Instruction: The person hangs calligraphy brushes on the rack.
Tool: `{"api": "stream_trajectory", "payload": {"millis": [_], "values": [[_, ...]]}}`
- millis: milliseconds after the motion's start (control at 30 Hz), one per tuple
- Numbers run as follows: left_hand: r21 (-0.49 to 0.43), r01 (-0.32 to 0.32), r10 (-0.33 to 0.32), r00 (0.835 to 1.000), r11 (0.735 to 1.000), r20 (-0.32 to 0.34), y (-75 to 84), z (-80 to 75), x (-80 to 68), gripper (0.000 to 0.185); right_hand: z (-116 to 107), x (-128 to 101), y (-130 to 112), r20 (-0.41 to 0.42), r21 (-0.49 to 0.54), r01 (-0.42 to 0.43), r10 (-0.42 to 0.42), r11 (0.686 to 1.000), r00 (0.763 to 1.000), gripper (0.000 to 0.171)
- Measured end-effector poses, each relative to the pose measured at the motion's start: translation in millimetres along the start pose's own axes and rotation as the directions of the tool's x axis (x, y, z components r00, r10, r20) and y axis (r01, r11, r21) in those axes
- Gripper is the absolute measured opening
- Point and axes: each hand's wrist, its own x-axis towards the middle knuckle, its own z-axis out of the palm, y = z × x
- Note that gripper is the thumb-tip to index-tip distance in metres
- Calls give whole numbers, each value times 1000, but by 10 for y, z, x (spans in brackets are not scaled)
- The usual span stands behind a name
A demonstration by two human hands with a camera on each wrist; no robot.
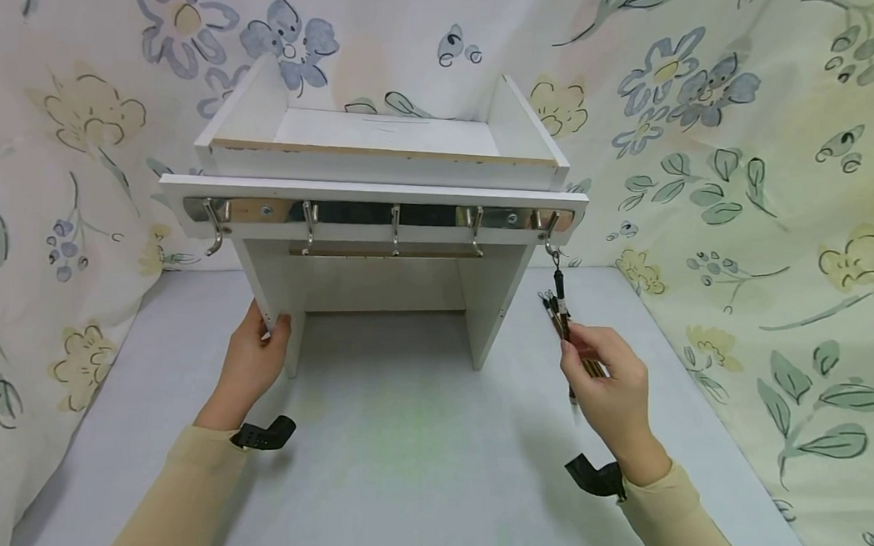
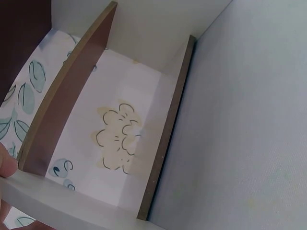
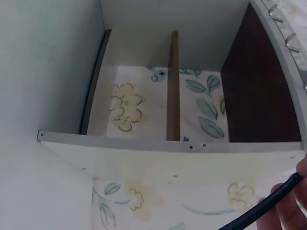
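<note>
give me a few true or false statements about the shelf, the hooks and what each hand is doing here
1. The left hand grips the left side panel of the white shelf unit. True.
2. The right hand is empty. False: it holds a bundle of brushes by their handles.
3. The brushes' cord hangs from the rightmost hook. True.
4. Something hangs from every hook on the hook rail. False: only the rightmost hook carries anything; the others are bare.
5. The shelf unit stands on a bare wooden floor. False: it stands on a pale grey table with floral cloth behind it.
</note>
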Motion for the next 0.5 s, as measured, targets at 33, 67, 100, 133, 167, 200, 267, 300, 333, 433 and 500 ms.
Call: {"api": "stream_trajectory", "payload": {"millis": [33,67,100,133,167,200,267,300,333,433,500], "values": [[2,1,-1,1000,1000,-1,-5,1,0,50,-1,-21,38,8,1,-10,10,1000,1000,28],[2,2,-2,1000,1000,0,-6,0,0,50,-1,-39,68,14,-1,-19,19,1000,1000,28],[2,1,-1,1000,1000,1,-3,-3,-1,50,-3,-53,90,19,-2,-29,29,1000,999,29],[1,2,-2,1000,1000,1,0,-5,-1,51,-4,-63,106,21,-5,-37,37,999,999,30],[1,1,-1,1000,1000,2,3,-7,-1,51,-5,-68,114,22,-8,-42,42,999,999,30],[1,2,-2,1000,1000,2,-1,-6,-2,51,-5,-70,117,22,-9,-46,46,999,999,30],[0,4,-4,1000,1000,2,0,-6,-3,51,-3,-61,101,22,-12,-50,50,999,999,31],[1,5,-5,1000,1000,1,-3,-3,-3,51,-4,-52,81,22,-14,-51,52,999,998,30],[2,4,-4,1000,1000,0,-8,-1,-3,50,-2,-40,55,22,-14,-51,52,999,998,30],[3,2,-2,1000,1000,-3,-14,4,-2,50,-3,18,-70,23,-11,-53,53,999,998,28],[5,0,0,1000,1000,-5,-18,5,-1,50,-5,59,-162,26,-11,-57,57,998,998,27]]}}
